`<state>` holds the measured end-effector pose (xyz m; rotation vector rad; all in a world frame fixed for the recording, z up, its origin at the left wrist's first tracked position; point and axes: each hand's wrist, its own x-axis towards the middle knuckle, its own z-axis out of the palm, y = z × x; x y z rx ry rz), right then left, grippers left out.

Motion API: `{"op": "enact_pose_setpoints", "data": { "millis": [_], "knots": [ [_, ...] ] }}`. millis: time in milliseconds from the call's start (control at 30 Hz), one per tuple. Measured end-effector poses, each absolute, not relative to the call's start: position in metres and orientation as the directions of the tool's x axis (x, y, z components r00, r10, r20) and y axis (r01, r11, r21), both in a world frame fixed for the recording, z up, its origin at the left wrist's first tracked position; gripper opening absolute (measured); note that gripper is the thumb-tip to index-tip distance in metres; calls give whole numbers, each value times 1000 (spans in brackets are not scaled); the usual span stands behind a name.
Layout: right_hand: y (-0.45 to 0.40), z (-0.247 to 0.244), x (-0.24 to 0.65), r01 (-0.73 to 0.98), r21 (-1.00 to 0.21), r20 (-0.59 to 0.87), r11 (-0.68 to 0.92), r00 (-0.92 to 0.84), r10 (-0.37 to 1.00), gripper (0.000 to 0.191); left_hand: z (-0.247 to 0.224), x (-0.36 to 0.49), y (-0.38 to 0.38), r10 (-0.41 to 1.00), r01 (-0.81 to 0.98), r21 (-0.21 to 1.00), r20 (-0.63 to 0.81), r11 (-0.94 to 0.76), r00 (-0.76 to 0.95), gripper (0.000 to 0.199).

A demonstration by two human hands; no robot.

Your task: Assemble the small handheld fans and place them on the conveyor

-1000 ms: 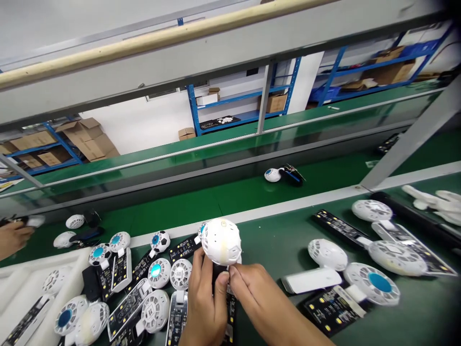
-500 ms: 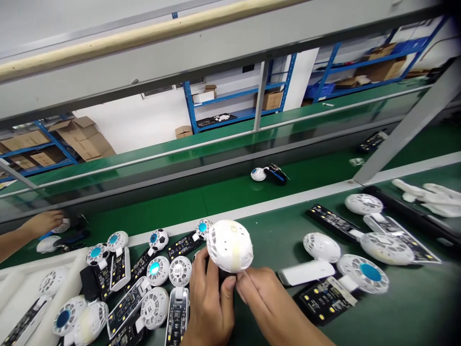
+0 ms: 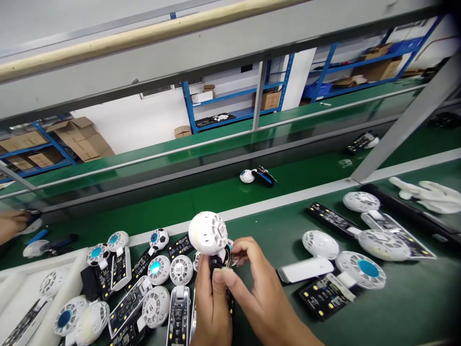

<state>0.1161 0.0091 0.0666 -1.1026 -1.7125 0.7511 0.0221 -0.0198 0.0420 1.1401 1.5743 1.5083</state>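
My left hand [image 3: 213, 305] is closed around the dark body of a device whose round white vented head [image 3: 208, 233] points up. The thumb and fingers of my right hand [image 3: 257, 283] touch the same device just below its head, by a small black part and thin wires. Left of my hands lie several similar devices with white round heads [image 3: 180, 270] and black circuit boards [image 3: 178, 315]. On the right are more of them, one with a blue disc [image 3: 361, 270], beside a white casing [image 3: 306, 271]. My palms hide most of the held body.
A white tray [image 3: 74, 274] stands at the lower left. Beyond the white ledge [image 3: 284, 199], a green belt [image 3: 162, 211] carries more devices. Another person's hand [image 3: 12, 225] is at the far left. White gloves [image 3: 432, 194] and a black bar [image 3: 410, 216] lie at right.
The held device has turned and shifted left, its vents now facing right. My right hand has opened out around its neck. Devices on the belt and the other person's hand have moved left.
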Motion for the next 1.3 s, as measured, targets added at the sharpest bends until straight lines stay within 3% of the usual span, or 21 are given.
{"op": "enact_pose_setpoints", "data": {
  "millis": [100, 267, 533, 733, 933, 1167, 1300],
  "knots": [
    [10, 60, 111, 358, -828, 427, 431, -93, 899, 34, 42, 28, -22, 873, -70, 997, -61, 31, -485, 66],
    [9, 52, 98, 352, -786, 496, 508, -130, 858, 19, 42, 25, -17, 854, -278, 957, -211, 81, -477, 65],
    [9, 44, 98, 282, -773, 542, 568, -171, 823, 24, 49, 21, -10, 843, -57, 989, 85, -136, -532, 48],
    [11, 46, 95, 309, -769, 555, 559, -110, 824, 22, 49, 19, -6, 841, -15, 986, 135, -167, -524, 40],
    [7, 44, 88, 396, -767, 532, 505, -48, 845, 22, 46, 17, 0, 812, 142, 975, 221, -171, -540, 41],
    [15, 46, 98, 263, -792, 558, 550, -53, 828, 22, 43, 13, -3, 770, 199, 938, 346, -284, -535, 39],
    [12, 44, 98, 293, -796, 534, 530, -73, 842, 21, 43, 11, 0, 838, 180, 956, 291, -233, -461, 41]
  ]
}}
